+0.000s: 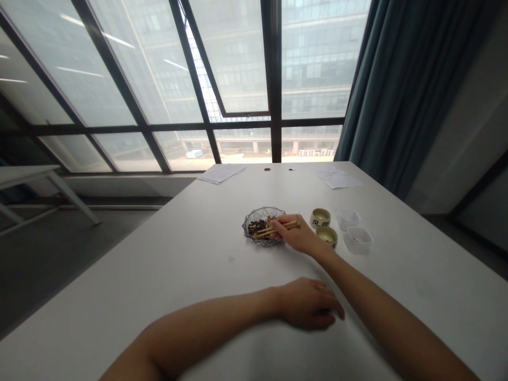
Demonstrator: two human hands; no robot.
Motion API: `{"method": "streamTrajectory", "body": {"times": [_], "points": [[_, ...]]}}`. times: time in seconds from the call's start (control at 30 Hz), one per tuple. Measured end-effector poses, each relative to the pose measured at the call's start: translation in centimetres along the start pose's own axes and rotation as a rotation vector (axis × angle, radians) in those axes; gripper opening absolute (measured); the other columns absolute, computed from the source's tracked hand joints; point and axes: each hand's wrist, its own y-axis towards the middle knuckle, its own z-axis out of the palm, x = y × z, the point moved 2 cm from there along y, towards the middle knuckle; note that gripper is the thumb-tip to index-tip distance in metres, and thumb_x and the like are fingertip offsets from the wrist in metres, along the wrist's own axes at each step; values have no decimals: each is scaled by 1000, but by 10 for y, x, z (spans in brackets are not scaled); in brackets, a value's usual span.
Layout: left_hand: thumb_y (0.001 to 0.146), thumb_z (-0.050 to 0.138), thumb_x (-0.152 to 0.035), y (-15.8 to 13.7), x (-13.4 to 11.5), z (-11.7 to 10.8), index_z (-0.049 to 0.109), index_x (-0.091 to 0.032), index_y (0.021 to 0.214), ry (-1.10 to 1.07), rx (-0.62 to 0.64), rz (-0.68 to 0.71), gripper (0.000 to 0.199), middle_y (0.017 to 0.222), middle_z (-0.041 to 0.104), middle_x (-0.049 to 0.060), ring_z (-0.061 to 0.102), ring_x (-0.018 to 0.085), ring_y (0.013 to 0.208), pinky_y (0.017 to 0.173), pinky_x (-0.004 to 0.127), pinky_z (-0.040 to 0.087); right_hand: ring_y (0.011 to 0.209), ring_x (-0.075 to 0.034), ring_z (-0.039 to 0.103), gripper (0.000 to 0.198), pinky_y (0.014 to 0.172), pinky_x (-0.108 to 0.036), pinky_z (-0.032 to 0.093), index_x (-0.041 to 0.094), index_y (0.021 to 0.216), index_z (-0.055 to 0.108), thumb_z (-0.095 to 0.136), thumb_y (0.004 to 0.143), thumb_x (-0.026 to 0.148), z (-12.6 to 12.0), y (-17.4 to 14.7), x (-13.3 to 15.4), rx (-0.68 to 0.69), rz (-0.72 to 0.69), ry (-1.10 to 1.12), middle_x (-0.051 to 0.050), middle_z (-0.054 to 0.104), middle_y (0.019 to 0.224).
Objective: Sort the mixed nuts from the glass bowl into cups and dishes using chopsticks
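Observation:
My right hand (291,232) holds a pair of wooden chopsticks (266,231), their tips down in a clear scalloped glass bowl (246,234). Dark and light bean-like pieces (254,226) lie mixed in that bowl; their exact kind is too small to tell. Nearer to me, my left hand (309,304) rests on the table with loosely bent fingers, holding nothing. Right of the bowl stand two small greenish ceramic cups, the rear one (320,218) with dark characters, the front one (327,236) partly behind my right wrist.
Two clear plastic tubs, a rear one (349,218) and a front one (358,241), sit beside the cups; a few small pieces lie in the front tub. Papers (221,173) lie at the white table's (190,233) far left, another sheet (337,178) far right. A curtain (400,95) hangs right.

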Motion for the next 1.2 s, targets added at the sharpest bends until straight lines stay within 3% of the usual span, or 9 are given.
{"method": "streamTrajectory", "body": {"times": [0.2,0.37,0.5,0.63,0.8,1.0,1.2], "points": [[93,58,-26,-1,-1,-1,69,-20,114,8,-6,9,25,97,74,3,66,20,93,92,27,50,71,-24,76,35,57,-28,59,20,72,69,62,92,48,-6,-1,13,-69,-2,-12,-4,73,70],[92,58,-25,-1,0,-1,69,-21,113,4,-12,16,23,97,74,3,66,19,92,92,27,50,71,-26,78,35,60,-29,63,19,74,71,65,91,49,-26,1,31,-151,4,-23,-5,76,71],[91,59,-24,-1,0,-1,69,-21,113,1,-25,20,24,96,74,3,66,19,89,92,26,50,69,-25,79,42,60,-28,65,15,78,73,68,89,55,-60,4,45,-296,-61,9,-9,78,76],[90,60,-22,0,-1,-1,70,-20,112,11,-37,21,24,94,74,3,66,18,88,90,25,50,63,-24,78,42,57,-28,66,13,78,74,74,86,54,-107,1,59,-527,-119,-3,-11,77,74],[92,59,-23,0,-1,-1,70,-20,112,0,-37,20,23,93,74,2,66,18,88,92,26,50,54,-24,75,29,51,-29,66,16,68,70,77,86,37,-158,-8,59,-751,9,-58,-11,75,67],[92,59,-23,0,0,-2,69,-22,112,-4,-13,-5,23,94,74,2,66,17,88,93,25,50,49,-25,73,25,46,-30,64,16,64,66,73,87,21,-176,-12,50,-741,202,-83,-10,71,60],[92,58,-22,0,-1,-2,70,-21,112,1,-23,-9,23,89,73,2,67,18,87,93,25,50,48,-23,72,23,50,-31,66,15,67,64,70,89,17,-171,-13,54,-715,224,-98,-8,71,60]]}}
